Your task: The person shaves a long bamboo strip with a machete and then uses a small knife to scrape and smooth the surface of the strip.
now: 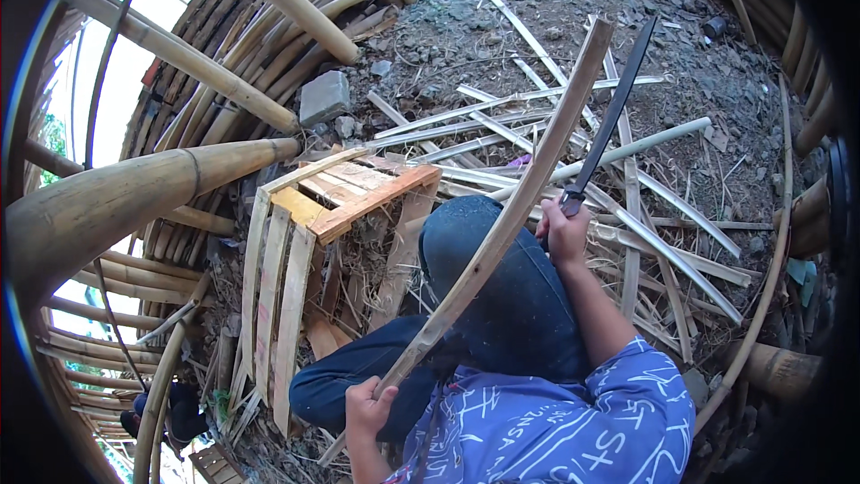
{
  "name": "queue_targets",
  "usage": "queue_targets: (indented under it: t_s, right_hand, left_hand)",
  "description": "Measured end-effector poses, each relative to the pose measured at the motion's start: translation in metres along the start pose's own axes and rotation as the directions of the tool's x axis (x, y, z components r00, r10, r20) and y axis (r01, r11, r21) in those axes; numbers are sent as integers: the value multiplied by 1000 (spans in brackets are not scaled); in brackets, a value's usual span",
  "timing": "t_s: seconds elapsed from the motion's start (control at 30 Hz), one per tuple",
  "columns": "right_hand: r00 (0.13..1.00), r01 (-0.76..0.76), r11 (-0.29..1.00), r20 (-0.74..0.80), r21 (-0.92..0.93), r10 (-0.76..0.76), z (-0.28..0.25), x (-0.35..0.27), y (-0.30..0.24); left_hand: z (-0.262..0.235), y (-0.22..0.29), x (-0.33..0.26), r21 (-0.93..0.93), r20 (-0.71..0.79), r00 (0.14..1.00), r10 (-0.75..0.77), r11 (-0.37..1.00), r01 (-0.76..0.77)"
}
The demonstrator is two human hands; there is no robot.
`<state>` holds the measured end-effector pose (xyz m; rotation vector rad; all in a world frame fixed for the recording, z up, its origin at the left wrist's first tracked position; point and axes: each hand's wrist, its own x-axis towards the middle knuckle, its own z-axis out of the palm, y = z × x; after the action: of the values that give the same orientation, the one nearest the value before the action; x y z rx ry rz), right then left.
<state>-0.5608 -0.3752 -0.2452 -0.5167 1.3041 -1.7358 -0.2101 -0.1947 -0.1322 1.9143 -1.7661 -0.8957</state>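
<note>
— Bamboo everywhere. What is the person holding?

— A long split bamboo strip (pixel 511 206), pale and slightly bowed. It runs from low on the left, across the lap, up to the right, and its far end stands above the scattered slats on the ground.

— Which hand has it?

— The left hand (pixel 367 408), near the bottom of the view. Its fingers are wrapped tight around the lower end of the strip.

— And the other hand?

— The right hand (pixel 563 235) is raised just beyond the knee, fingers closed around the handle of a long dark knife (pixel 609 116). The blade points up and away, lying just beside the strip on its right; I cannot tell whether blade and strip touch.

— How is the person placed?

— Seated, in dark blue trousers (pixel 511 296) and a blue patterned shirt (pixel 573 421). One knee is bent up right under the strip.

— What lies around?

— Just to the left of the knee sits a wooden crate (pixel 358 193) of rough slats, tilted, with dry grass in and around it. Past the knee, on the dirt ground (pixel 537 9), lies a loose heap of thin bamboo slats (pixel 502 125), crossing one another at all angles. A grey stone block (pixel 322 97) rests near the top left of the heap.

— And further out?

— Thick bamboo poles (pixel 134 193) stretch in from the left, one very near the camera, with more stacked behind them. Curved poles also line the right edge.
</note>
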Motion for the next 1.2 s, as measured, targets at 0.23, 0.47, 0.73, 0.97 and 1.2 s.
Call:
queue_targets:
  t_s: [0.23, 0.47, 0.73, 0.97, 1.2]
  right_hand:
    - [993, -101, 995, -52, 7, 102, 1, 6, 3]
    - [1000, -19, 984, -15, -176, 16, -2, 3, 5]
    - [1000, 0, 976, -31, -216, -7, -5, 5, 19]
    - [999, -41, 977, 7, -211, 43, -5, 6, 16]
    - [999, -43, 987, -38, -157, 38, -2, 10, 9]
  left_hand:
    - [5, 0, 0, -11, 6, 1000, -23, 1000, 23]
    - [1, -2, 5, 67, -1, 1000, 15, 998, -15]
    - [7, -3, 0, 53, -90, 996, 5, 999, 0]
    - [3, 4, 3, 32, -12, 999, -35, 999, 36]
    - [0, 2, 10, 54, 60, 998, -25, 998, 22]
